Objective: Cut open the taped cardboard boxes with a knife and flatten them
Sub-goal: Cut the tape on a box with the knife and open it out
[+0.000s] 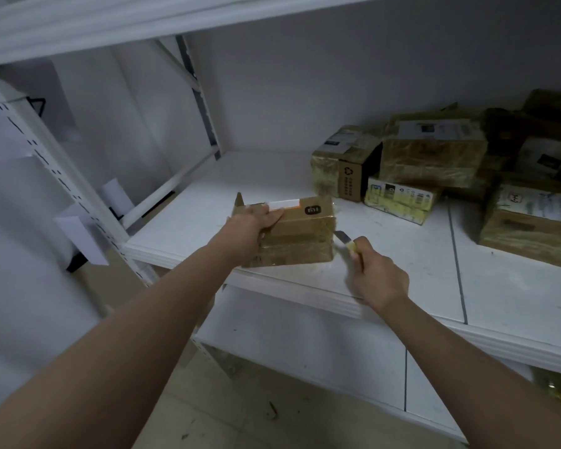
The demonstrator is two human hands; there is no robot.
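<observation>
A small brown cardboard box wrapped in clear tape, with a black logo on top, sits near the front edge of the white shelf. My left hand presses on the box's left end, fingers over its top, where one flap stands up. My right hand grips a knife with a yellow handle. Its blade tip touches the box's right side near the lower corner.
A pile of several taped cardboard boxes fills the back right of the shelf. White uprights with slots stand at the left. A lower shelf lies beneath, and the tiled floor shows below it.
</observation>
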